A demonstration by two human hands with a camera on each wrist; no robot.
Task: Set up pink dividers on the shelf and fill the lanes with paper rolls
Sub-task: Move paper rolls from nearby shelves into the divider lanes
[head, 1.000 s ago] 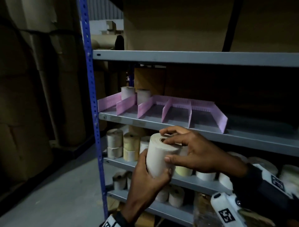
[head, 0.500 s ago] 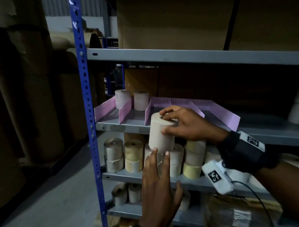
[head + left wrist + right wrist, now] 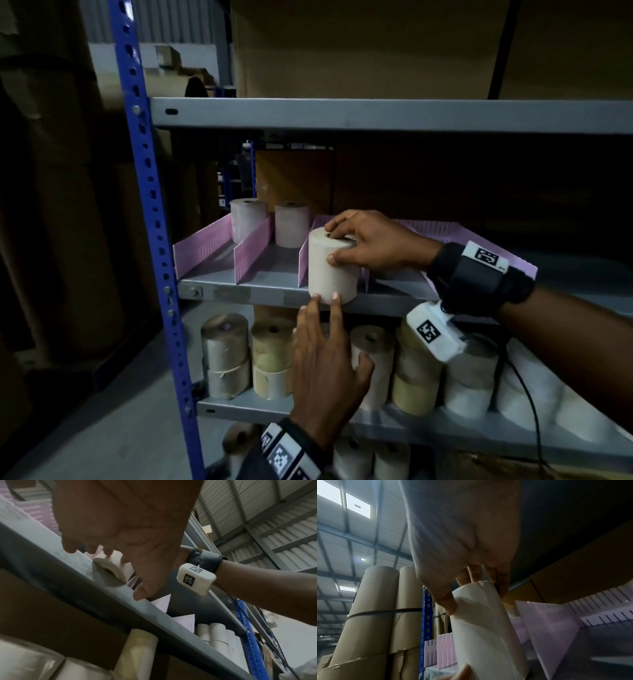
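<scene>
Pink dividers (image 3: 251, 251) stand on the grey middle shelf (image 3: 260, 291) and form several lanes. Two paper rolls (image 3: 247, 219) stand at the back of the two left lanes. My right hand (image 3: 363, 243) grips a white paper roll (image 3: 330, 270) from above at the front of the third lane, thumb on its side, fingers over its top; the right wrist view shows the same roll (image 3: 484, 627) beside a pink divider (image 3: 546, 626). My left hand (image 3: 325, 353) reaches up from below with straight fingers, its fingertips (image 3: 334, 297) touching the roll's bottom edge.
A blue perforated upright (image 3: 147, 219) bounds the rack on the left. The shelf below (image 3: 274, 409) is packed with several stacked paper rolls (image 3: 226, 353). More rolls sit lower down. Tall cardboard tubes (image 3: 376, 608) stand left of the rack. Another grey shelf (image 3: 376, 114) runs above.
The right hand has carried the roll up from the lower shelf level to the front of the third lane. The left hand let go of it and now only touches its bottom.
</scene>
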